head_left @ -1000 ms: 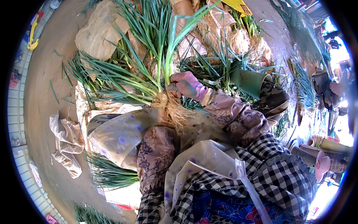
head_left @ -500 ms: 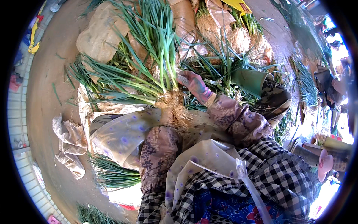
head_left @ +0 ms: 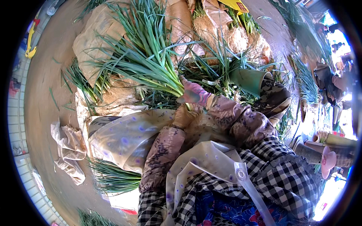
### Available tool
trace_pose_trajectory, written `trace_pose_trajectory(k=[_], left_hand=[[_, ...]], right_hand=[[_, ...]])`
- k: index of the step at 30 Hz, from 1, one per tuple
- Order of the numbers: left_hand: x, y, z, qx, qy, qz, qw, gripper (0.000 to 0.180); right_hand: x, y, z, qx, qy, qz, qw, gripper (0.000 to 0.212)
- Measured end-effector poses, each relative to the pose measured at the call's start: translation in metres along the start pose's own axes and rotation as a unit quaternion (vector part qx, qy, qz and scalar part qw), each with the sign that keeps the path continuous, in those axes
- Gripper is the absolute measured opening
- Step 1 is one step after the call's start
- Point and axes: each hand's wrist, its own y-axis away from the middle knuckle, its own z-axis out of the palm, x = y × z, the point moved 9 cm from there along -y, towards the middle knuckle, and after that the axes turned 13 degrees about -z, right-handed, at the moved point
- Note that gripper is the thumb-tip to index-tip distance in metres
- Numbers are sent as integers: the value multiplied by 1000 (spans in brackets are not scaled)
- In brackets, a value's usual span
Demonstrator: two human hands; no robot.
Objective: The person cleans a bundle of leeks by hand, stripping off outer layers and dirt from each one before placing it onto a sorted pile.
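Observation:
A bunch of green onions (head_left: pixel 160 62) lies slantwise in front of me, its long leaves fanning up and to the left. My right hand (head_left: pixel 194 94), in a pink and grey glove, is wrapped round the pale stalks just above the roots. Close below it, my left hand (head_left: pixel 182 118) in a brownish glove is closed at the root end; its fingers are partly hidden. Beneath both hands a clear apron with purple dots (head_left: pixel 132 133) covers my lap.
Loose green onions (head_left: pixel 90 84) lie at the left beside a tan sack (head_left: pixel 98 41). Root-end bundles (head_left: pixel 237 37) stand at the back. A green boot (head_left: pixel 247 81) is at the right. Another bunch (head_left: pixel 117 175) lies left of my left forearm, near a crumpled cloth (head_left: pixel 69 150).
The two fanned parts of the bunch have come together into one. My right hand has moved down over the stalks, and the roots have swung right, with my left hand now showing below.

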Motion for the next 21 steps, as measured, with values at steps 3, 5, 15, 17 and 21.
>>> trace_pose_trajectory(k=[3, 5, 15, 17, 21], left_hand=[[3, -9, 8, -117, 189, 59, 973, 45], [-38, -36, -16, -116, 363, -33, 924, 48], [-30, -28, -26, -139, 691, -90, 703, 43], [-36, -19, -35, -85, 684, -136, 712, 34], [-14, -17, -36, -125, 682, -49, 719, 46]], right_hand=[[20, -4, -4, 20, -138, -138, 981, 78], [3, -2, 1, 6, -301, -122, 946, 73], [-82, 31, -5, -65, 337, -218, 914, 54], [-93, 30, -29, -18, 240, -342, 908, 38], [-45, -32, -88, 122, -96, -192, 969, 30]])
